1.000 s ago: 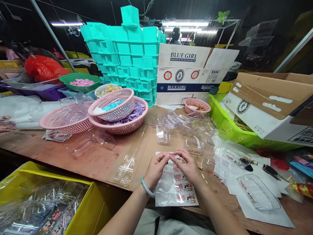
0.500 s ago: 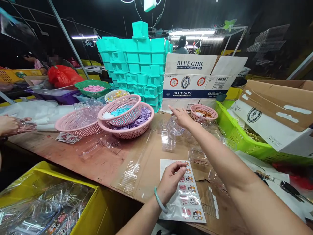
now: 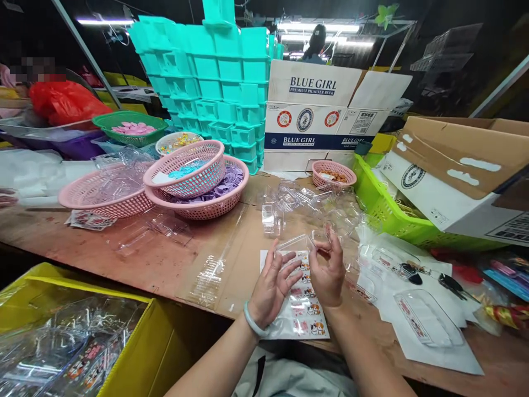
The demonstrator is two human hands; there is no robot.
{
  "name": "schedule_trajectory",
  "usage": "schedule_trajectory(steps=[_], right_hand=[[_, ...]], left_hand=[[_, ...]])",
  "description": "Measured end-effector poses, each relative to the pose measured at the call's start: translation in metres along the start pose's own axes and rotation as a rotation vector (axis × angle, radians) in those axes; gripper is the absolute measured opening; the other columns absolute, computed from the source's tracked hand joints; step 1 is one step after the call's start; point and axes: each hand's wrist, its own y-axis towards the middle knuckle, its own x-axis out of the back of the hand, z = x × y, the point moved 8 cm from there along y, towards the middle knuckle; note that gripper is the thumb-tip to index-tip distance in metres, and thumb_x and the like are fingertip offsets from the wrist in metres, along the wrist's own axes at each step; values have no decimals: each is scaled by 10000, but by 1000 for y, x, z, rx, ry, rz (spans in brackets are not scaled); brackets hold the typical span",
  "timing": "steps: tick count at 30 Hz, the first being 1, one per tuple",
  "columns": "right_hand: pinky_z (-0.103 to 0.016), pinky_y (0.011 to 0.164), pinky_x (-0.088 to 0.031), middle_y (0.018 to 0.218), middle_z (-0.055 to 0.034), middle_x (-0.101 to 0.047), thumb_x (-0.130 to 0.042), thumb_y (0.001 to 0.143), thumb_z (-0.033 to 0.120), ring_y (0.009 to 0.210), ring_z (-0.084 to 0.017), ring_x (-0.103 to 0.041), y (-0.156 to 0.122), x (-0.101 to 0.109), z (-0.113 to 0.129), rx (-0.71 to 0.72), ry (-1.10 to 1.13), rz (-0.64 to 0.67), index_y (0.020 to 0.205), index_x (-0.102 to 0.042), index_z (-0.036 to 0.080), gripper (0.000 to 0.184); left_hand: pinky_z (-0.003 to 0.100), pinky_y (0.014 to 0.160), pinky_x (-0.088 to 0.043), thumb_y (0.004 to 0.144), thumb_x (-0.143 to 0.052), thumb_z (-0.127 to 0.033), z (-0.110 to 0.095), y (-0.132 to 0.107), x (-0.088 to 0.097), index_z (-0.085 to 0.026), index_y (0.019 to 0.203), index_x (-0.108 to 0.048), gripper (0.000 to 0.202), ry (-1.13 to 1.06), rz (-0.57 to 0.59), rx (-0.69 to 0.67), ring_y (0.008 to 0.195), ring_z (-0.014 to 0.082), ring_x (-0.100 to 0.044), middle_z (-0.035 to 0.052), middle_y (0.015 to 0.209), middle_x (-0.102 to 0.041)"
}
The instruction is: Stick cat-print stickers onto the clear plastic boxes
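Counter (image 3: pixel 136 264): worn reddish-brown wood, a cardboard sheet (image 3: pixel 242 242) laid over its middle; clear tape on the sheet shows glare. Sticker sheet (image 3: pixel 303 314) at the counter's front edge, roughly mid-length, cat prints in a column down its right side.

Right hand (image 3: pixel 328 270): thumb and fingers pinching a clear plastic box (image 3: pixel 294 242) above the sticker sheet's far edge. Left hand (image 3: pixel 270 286): unclenched, fingers spread, palm turned inward beside the box; contact with it cannot be told.

Beyond the box, a heap of clear packs (image 3: pixel 300 201) reaches toward the back edge, where a beer carton (image 3: pixel 308 118) stands. Stacked teal bins (image 3: pixel 202 82) to its left. Pink baskets (image 3: pixel 202 207) nearer, one atop another, blue and purple pieces inside. Toward the right edge: lime-green basket (image 3: pixel 380 204), white papers (image 3: pixel 446 353). Below the front edge, left corner: yellow bin (image 3: pixel 152 336) of filled clear packs.

Room: dark overhead, lit tubes (image 3: pixel 318 27) at the back, a person (image 3: pixel 316 44) beyond the carton.
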Motion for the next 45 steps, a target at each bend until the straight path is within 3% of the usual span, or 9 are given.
schedule_trajectory(steps=[4, 7, 9, 11, 15, 21, 31, 39, 45], right_hand=[[-427, 979, -465, 1304, -83, -514, -606, 836, 339, 1170, -223, -533, -21, 12, -18, -199, 67, 310, 1385, -390, 297, 591], [-445, 1056, -363, 1411, -61, -389, -606, 830, 405, 1303, -259, -390, -11, 35, -13, -240, 71, 326, 1188, -593, 289, 376], [-392, 986, -417, 1249, -72, -521, -602, 836, 411, 1167, -239, -507, -7, 35, -3, -266, 159, 400, 999, -669, 250, 238], [-318, 805, -482, 921, -52, -618, -580, 851, 424, 886, -190, -597, -13, 20, 8, -342, 252, 588, 842, -666, 211, 230], [-228, 535, -379, 596, 23, -520, -519, 875, 462, 562, -111, -473, -35, -7, 15, -517, 259, 852, 725, -598, 175, 334], [-214, 478, -314, 524, 49, -468, -516, 850, 485, 482, -88, -401, -45, -16, 12, -613, 234, 886, 690, -559, 164, 361], [-220, 491, -303, 507, 45, -484, -509, 828, 453, 489, -100, -420, -44, -19, 11, -588, 131, 859, 638, -546, 176, 338], [-215, 496, -315, 516, 32, -508, -471, 853, 433, 499, -107, -445, -41, -20, 13, -508, 14, 874, 612, -533, 187, 350], [-240, 507, -311, 563, 2, -565, -506, 854, 454, 513, -136, -489, -36, -13, 25, -343, -229, 776, 657, -589, 210, 325]], left_hand=[[309, 940, -432, 843, -614, -367, -3, -17, 32, -261, 1319, -438, 518, 153, -141, -3, 997, 159, -598, 68, 1058, -604], [285, 917, -428, 761, -714, -310, -6, -23, 47, -234, 1224, -545, 498, 324, -182, 37, 981, 150, -583, 44, 999, -595], [312, 929, -429, 715, -756, -291, -4, -24, 49, -226, 1202, -579, 523, 369, -165, 87, 975, 164, -588, 44, 1008, -585], [334, 955, -420, 696, -772, -292, 0, -24, 50, -225, 1203, -594, 542, 356, -145, 116, 964, 166, -596, 46, 1016, -586], [344, 1003, -396, 711, -763, -318, 4, -22, 51, -209, 1181, -622, 502, 281, -121, 115, 942, 151, -605, 56, 1016, -614], [354, 1004, -394, 718, -756, -346, 4, -21, 53, -208, 1167, -639, 484, 269, -125, 106, 914, 146, -614, 58, 1003, -634], [356, 1012, -381, 729, -745, -348, 5, -22, 55, -220, 1159, -650, 459, 266, -111, 91, 959, 156, -608, 53, 982, -636], [312, 935, -418, 715, -747, -373, 4, -23, 51, -203, 1177, -628, 506, 315, -131, 79, 926, 143, -598, 56, 995, -633], [288, 831, -451, 664, -784, -341, 4, -19, 47, -177, 1163, -592, 559, 494, -101, -30, 865, 155, -610, 61, 951, -655]])
